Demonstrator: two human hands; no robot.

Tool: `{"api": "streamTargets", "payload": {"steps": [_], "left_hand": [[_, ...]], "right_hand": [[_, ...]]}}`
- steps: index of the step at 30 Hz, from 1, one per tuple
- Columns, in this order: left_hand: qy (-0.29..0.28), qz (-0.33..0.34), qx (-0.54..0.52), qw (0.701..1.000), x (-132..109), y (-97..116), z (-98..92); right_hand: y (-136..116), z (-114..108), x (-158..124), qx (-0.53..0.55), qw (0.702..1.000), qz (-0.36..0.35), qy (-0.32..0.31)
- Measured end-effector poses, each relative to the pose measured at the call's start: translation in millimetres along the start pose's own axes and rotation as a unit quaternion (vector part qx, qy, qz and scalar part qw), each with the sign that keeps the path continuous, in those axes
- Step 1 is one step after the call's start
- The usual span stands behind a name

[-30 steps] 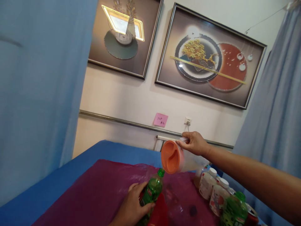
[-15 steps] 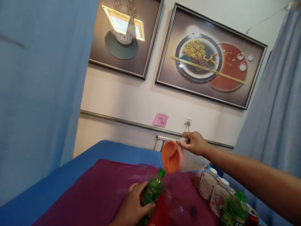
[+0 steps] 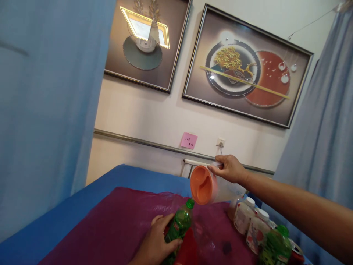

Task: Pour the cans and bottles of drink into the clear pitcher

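Note:
My left hand (image 3: 156, 238) is wrapped round a green plastic bottle (image 3: 180, 224), which leans a little to the right. Up and to the right, my right hand (image 3: 228, 168) grips the handle of a clear plastic pitcher (image 3: 224, 191) with an orange lid (image 3: 202, 185). The pitcher lies tilted on its side, its lid facing left and toward me. Its lid's lower edge is close to the bottle's mouth; whether liquid flows between them I cannot make out. Something red (image 3: 187, 248) shows behind the bottle.
A purple plastic sheet (image 3: 110, 228) covers part of a blue bed (image 3: 132, 175). At the right stand white-capped bottles (image 3: 256, 232), another green bottle (image 3: 275, 246) and a red can (image 3: 297, 254). Blue curtains (image 3: 49, 110) hang at both sides; framed pictures (image 3: 234, 81) hang on the wall.
The pitcher and its lid have shifted very slightly to the right and down. The green bottle has moved a touch right in my left hand.

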State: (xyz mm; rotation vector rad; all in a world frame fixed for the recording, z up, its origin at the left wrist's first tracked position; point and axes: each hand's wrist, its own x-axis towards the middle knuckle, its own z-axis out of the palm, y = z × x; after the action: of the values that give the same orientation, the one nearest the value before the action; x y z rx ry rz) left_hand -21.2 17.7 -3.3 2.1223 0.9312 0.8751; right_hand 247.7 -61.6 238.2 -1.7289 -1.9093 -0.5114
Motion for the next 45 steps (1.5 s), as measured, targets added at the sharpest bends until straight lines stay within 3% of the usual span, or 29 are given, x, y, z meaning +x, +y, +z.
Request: {"api": "streamTargets", "payload": {"steps": [45], "left_hand": [[-0.009, -0.006, 0.008, 1.0, -0.5, 0.0, 0.6]], "right_hand": [[-8.4, -6.5, -1.3, -0.01, 1.0, 0.009, -0.02]]}}
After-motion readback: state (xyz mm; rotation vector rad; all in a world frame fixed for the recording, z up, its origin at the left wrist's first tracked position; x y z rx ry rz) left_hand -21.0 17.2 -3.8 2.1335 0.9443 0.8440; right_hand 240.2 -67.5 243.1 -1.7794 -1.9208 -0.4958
